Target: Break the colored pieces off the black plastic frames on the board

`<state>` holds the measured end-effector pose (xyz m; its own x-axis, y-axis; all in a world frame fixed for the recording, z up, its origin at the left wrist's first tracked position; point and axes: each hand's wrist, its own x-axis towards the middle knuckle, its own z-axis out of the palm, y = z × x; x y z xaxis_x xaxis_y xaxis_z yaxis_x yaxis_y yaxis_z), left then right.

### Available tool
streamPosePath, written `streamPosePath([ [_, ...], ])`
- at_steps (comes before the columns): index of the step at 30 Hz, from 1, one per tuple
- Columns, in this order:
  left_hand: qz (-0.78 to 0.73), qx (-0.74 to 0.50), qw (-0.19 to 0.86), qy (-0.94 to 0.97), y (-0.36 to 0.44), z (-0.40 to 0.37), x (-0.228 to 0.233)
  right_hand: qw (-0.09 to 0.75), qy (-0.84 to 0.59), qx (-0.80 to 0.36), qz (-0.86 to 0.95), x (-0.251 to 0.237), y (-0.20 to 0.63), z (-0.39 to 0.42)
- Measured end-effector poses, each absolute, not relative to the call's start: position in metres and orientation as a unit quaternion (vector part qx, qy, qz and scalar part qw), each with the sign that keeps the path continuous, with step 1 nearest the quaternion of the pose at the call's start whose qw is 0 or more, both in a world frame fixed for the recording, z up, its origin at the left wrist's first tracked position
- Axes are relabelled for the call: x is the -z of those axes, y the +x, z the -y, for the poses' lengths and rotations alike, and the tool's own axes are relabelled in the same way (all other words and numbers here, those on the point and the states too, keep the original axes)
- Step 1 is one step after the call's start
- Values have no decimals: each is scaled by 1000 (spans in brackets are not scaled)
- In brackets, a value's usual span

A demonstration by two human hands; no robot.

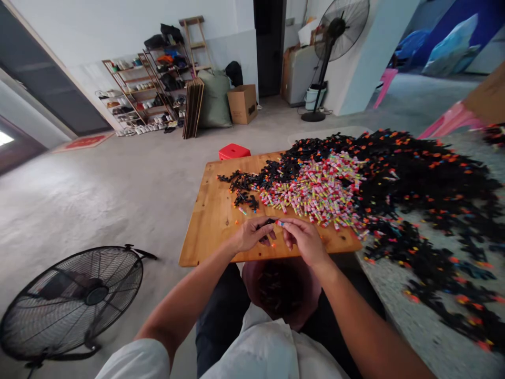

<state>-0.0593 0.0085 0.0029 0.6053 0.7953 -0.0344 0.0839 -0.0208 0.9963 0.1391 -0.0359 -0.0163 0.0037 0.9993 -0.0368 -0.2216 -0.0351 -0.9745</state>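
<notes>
Lower left of the frame: a floor fan point(71, 300) lying on the grey floor. Upper left: shoe racks point(138, 95) against the wall, then leaning boards and a cardboard box point(242, 103) further right. Centre: a wooden board point(213, 221) as worktop, a red stool point(234, 151) just beyond its far edge. Near the board's front edge, the left hand point(252, 235), fingers curled in, pinching a small black piece point(270, 223) at the fingertips. Touching it from the right, the right hand point(303, 239), likewise closed to a pinch, gripping a small coloured piece point(280, 223) (red and blue at its tip, too small to make out further). Both pieces meeting between the two hands, just above the board. Below the hands, in the lap, a pinkish bowl point(252, 279) with dark pieces inside. Beyond the hands, a heap of pastel coloured pieces point(319, 189) in the middle of the frame. Further right, a large pile of black pieces point(426, 179) with orange tips, spilling over a speckled table point(434, 337). Upper right: a standing fan point(341, 23).
</notes>
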Motion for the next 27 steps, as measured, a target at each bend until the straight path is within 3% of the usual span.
streamPosePath([
  [10, -300, -306, 488, 761, -63, -9, -1, 541, -465, -545, 440, 7, 140, 38],
  [22, -282, -288, 166, 900, -72, -6, -3, 508, -486, -509, 497, -6, 143, 43],
  [27, -273, -248, 141, 919, -74, -6, -9, 468, -482, -516, 531, -8, 148, 40],
])
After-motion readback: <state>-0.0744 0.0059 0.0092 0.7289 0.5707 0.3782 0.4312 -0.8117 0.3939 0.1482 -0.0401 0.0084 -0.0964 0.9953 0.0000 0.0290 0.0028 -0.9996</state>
